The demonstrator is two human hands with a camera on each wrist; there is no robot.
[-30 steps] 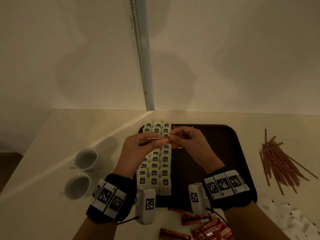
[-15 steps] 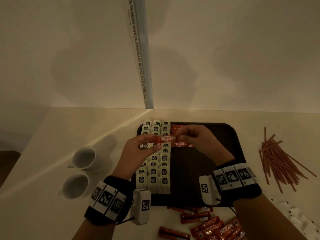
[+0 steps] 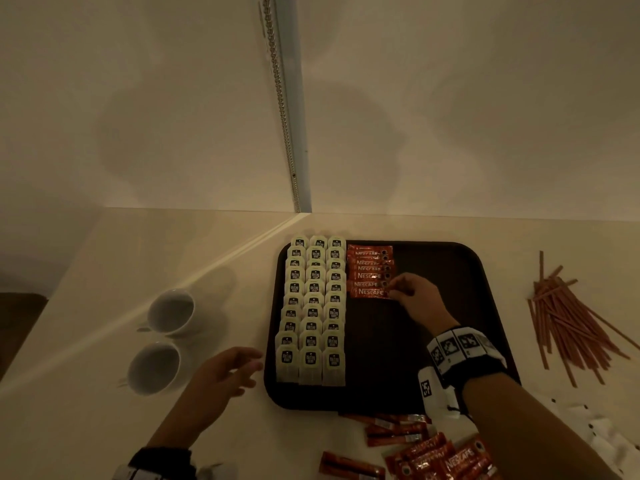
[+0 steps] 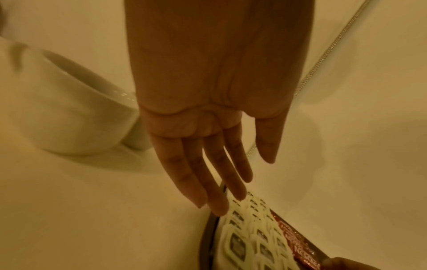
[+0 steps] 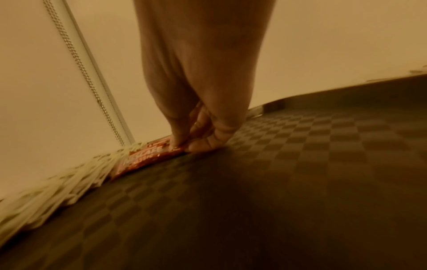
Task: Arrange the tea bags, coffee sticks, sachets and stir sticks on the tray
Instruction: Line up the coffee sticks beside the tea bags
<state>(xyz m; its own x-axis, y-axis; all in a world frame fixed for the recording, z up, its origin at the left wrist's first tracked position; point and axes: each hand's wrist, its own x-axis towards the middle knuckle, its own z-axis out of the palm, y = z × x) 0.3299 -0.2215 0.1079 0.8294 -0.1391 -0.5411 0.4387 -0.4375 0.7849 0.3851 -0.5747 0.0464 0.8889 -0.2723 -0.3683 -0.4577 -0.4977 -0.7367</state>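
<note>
Only the right wrist view shows the checkered floor of the tray [image 5: 300,164], where the right hand [image 5: 198,127] pinches the end of the nearest coffee stick [image 5: 143,159]. From the head view, the tray carries three columns of tea bags [image 3: 313,313] and beside them a short column of coffee sticks [image 3: 370,270]. The left hand [image 3: 221,375] hovers over the worktop [image 3: 86,410], fingers relaxed and holding nothing. Stir sticks [image 3: 568,320] lie right of the tray.
</note>
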